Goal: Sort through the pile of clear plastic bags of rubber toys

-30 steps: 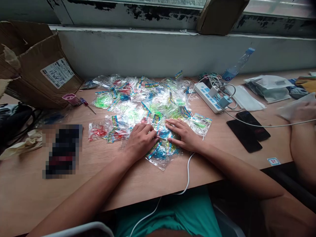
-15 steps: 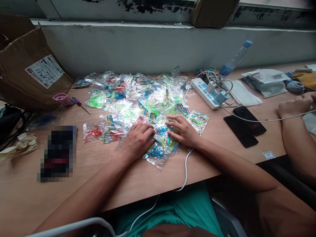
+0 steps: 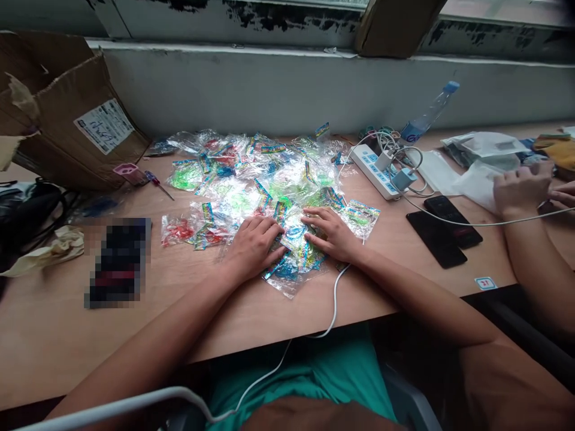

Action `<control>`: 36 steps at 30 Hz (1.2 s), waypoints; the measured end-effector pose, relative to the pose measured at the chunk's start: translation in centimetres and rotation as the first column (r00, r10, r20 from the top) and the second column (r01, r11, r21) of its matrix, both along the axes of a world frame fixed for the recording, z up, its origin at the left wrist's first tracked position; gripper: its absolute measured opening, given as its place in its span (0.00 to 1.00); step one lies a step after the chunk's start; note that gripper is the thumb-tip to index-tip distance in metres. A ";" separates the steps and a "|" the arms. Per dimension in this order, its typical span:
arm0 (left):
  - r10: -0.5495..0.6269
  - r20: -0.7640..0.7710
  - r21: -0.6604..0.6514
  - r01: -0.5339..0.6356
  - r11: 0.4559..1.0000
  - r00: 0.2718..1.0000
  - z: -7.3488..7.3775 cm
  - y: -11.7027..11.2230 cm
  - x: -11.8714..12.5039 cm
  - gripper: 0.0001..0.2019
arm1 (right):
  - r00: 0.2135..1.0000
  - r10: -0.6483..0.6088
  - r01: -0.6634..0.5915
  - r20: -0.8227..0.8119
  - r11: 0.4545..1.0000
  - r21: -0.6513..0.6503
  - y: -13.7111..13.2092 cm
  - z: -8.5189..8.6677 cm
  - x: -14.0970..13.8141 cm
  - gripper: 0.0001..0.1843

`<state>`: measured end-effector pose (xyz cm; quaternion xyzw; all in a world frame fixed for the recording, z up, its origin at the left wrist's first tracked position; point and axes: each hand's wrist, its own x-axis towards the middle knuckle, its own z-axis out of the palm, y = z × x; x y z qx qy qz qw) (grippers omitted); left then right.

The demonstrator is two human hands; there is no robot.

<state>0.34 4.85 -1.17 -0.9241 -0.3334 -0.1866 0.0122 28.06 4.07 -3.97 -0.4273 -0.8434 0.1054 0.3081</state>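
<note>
Touching clear packets (image 3: 291, 278), left hand (image 3: 254, 246), right hand (image 3: 332, 233)

Left hand (image 3: 254, 248) lay palm down on the near part of the pile of plastic packets (image 3: 251, 191), fingers angled toward the right hand. Right hand (image 3: 331, 234) also palm down on the pile, fingers (image 3: 314, 222) slightly spread, pointing back toward the left hand. Hands just apart, fingertips nearly meeting, no clear pinch or grip on either. Wrists low, just short of the pile's near edge. Bare left forearm (image 3: 153, 329) ran diagonally up from lower left toward the pile, bare right forearm (image 3: 417, 299) from lower right. Brown sleeve (image 3: 507, 383) covered the right upper arm.
</note>
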 end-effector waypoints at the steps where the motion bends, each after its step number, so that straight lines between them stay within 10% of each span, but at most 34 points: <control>1: -0.001 0.004 -0.010 0.001 1.000 1.000 0.0 0.0 0.0 0.16 | 1.000 -0.003 0.003 0.001 1.000 -0.001 0.0 0.0 0.0 0.20; 36: 0.133 0.061 0.109 -0.139 0.984 0.989 0.3 0.7 -1.0 0.13 | 0.998 -0.061 0.059 -0.028 0.997 -0.047 -0.1 -0.1 -0.6 0.20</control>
